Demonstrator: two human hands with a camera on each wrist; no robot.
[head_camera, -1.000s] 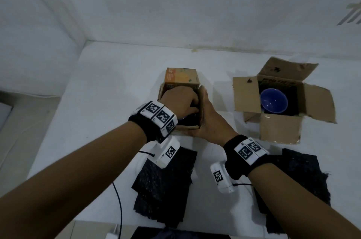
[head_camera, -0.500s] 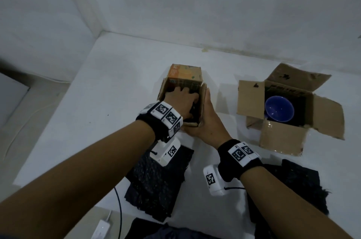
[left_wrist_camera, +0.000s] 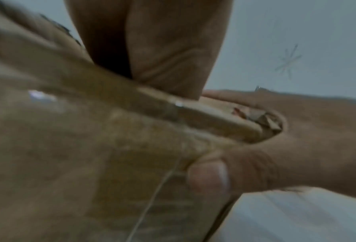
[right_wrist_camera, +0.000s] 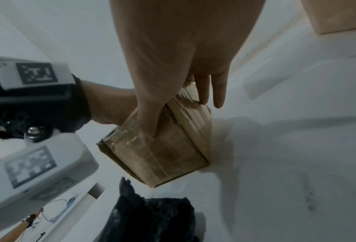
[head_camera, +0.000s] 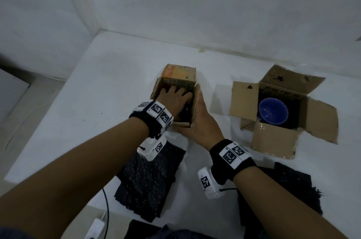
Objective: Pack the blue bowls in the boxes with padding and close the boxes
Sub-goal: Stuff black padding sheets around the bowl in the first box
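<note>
A small cardboard box [head_camera: 179,76] with an orange printed far flap stands at the table's middle. My left hand [head_camera: 173,100] reaches down inside it, fingers stretched toward the far wall; what lies under the palm is hidden. My right hand [head_camera: 201,121] grips the box's near right corner, thumb [right_wrist_camera: 150,124] on the front wall and fingers along the right side. To the right, a larger open box [head_camera: 273,141] holds a blue bowl [head_camera: 273,110] on dark padding. In the left wrist view my palm [left_wrist_camera: 152,49] dips behind the box wall [left_wrist_camera: 69,147].
Black padding sheets [head_camera: 152,180] lie near the table's front edge under my left forearm, and more [head_camera: 283,190] under my right. The larger box's flaps [head_camera: 322,121] stick outward. A cable [head_camera: 106,209] hangs off the front edge. White walls close the back and left.
My left hand's fingers have uncurled and reached deeper toward the far wall of the small box. My right hand stays on the box corner. The head view has tilted up.
</note>
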